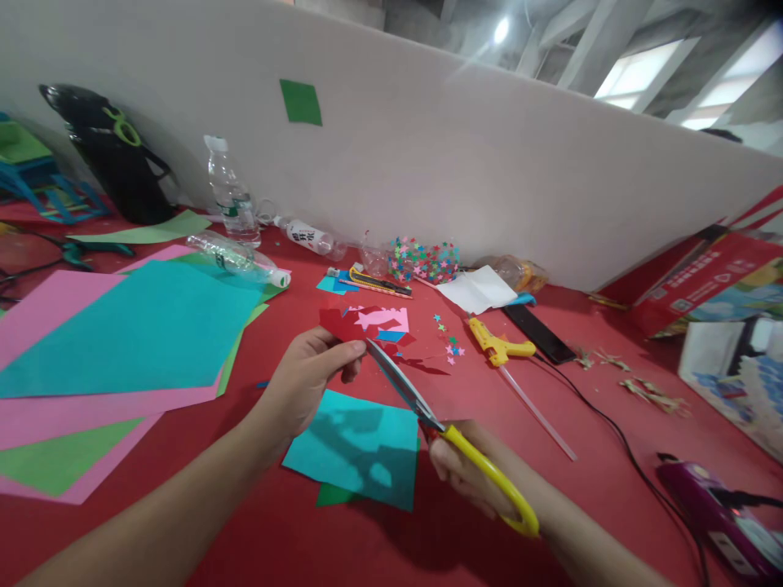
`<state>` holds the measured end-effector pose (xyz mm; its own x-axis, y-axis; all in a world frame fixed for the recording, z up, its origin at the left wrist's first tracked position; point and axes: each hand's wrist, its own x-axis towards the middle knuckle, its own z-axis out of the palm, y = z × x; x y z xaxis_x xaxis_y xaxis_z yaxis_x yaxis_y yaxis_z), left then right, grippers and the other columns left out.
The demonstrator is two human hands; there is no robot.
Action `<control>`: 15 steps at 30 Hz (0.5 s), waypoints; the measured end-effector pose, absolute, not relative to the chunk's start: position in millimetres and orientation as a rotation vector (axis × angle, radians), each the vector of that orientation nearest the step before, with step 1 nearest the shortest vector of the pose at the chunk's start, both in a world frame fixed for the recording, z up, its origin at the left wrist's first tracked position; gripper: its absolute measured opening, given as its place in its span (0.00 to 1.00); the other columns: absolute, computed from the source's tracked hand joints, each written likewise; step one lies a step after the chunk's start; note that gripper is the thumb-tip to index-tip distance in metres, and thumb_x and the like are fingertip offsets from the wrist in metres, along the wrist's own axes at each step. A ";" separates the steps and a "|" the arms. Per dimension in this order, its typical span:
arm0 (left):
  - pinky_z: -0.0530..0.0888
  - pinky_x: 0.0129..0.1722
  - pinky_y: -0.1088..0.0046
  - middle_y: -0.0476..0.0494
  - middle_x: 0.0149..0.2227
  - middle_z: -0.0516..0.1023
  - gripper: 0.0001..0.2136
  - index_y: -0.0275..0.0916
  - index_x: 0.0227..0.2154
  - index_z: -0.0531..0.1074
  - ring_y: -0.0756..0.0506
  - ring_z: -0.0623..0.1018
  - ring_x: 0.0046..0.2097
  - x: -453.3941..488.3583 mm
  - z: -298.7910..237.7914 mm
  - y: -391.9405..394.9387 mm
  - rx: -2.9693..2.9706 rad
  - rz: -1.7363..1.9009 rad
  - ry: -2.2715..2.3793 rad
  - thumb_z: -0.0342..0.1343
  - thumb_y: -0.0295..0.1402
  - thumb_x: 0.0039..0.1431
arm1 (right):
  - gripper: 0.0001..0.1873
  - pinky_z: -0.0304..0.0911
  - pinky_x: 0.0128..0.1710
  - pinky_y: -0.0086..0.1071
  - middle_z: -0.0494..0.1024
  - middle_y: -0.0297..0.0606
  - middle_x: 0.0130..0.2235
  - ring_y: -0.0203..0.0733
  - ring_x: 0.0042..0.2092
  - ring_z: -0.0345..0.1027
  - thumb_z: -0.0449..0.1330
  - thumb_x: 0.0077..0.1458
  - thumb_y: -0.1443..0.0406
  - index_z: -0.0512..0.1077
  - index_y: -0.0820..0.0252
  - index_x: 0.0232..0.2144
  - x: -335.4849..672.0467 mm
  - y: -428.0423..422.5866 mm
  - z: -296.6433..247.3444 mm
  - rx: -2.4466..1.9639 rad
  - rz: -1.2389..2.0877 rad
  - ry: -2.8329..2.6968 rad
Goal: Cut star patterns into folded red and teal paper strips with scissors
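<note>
My left hand (303, 379) is closed in a pinch on a small piece of red paper (340, 324), held above the red table. My right hand (474, 473) grips yellow-handled scissors (428, 412), whose blades point up and left and meet the red paper at my left fingertips. Under both hands lies a teal paper square (360, 447) with a green sheet peeking out beneath it. Just beyond the red piece lie pink, blue and red paper scraps (382, 320).
Large teal, pink and green sheets (122, 342) are stacked at left. Plastic bottles (231, 196) line the white wall with a container of coloured stars (424, 261). A yellow glue gun (498, 346), black phone (538, 333), cable, purple device (715, 509) and red boxes (703, 281) occupy the right.
</note>
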<state>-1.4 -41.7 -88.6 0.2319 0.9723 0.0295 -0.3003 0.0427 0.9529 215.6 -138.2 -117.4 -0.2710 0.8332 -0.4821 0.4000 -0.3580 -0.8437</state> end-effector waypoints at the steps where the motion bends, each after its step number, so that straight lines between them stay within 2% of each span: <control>1: 0.64 0.21 0.77 0.51 0.17 0.71 0.04 0.37 0.20 0.73 0.53 0.67 0.21 -1.2 -87.7 -42.1 1.073 1.158 0.822 0.61 0.28 0.47 | 0.22 0.46 0.09 0.20 0.55 0.22 0.14 0.26 0.13 0.46 0.53 0.55 0.47 0.61 0.58 0.23 215.1 -137.8 -116.7 -1.636 1.658 -1.513; 6: 0.65 0.22 0.76 0.51 0.18 0.71 0.06 0.37 0.19 0.71 0.52 0.68 0.21 -0.1 -86.8 -43.0 1.029 1.162 0.853 0.61 0.30 0.47 | 0.21 0.47 0.08 0.19 0.54 0.21 0.14 0.26 0.12 0.45 0.53 0.55 0.48 0.60 0.57 0.23 211.8 -136.1 -112.7 -1.623 1.663 -1.509; 11: 0.66 0.25 0.76 0.50 0.19 0.73 0.09 0.37 0.19 0.71 0.52 0.70 0.23 0.2 -89.7 -42.6 1.073 1.188 0.845 0.59 0.31 0.51 | 0.24 0.45 0.08 0.20 0.55 0.21 0.14 0.26 0.12 0.46 0.52 0.54 0.44 0.60 0.58 0.23 214.0 -135.8 -116.2 -1.579 1.663 -1.533; 15: 0.66 0.25 0.76 0.51 0.19 0.72 0.08 0.37 0.19 0.71 0.53 0.69 0.23 0.1 -90.1 -43.4 1.121 1.207 0.861 0.59 0.31 0.52 | 0.29 0.45 0.09 0.20 0.54 0.21 0.14 0.25 0.12 0.45 0.52 0.50 0.39 0.60 0.58 0.23 213.3 -136.1 -114.2 -1.528 1.671 -1.508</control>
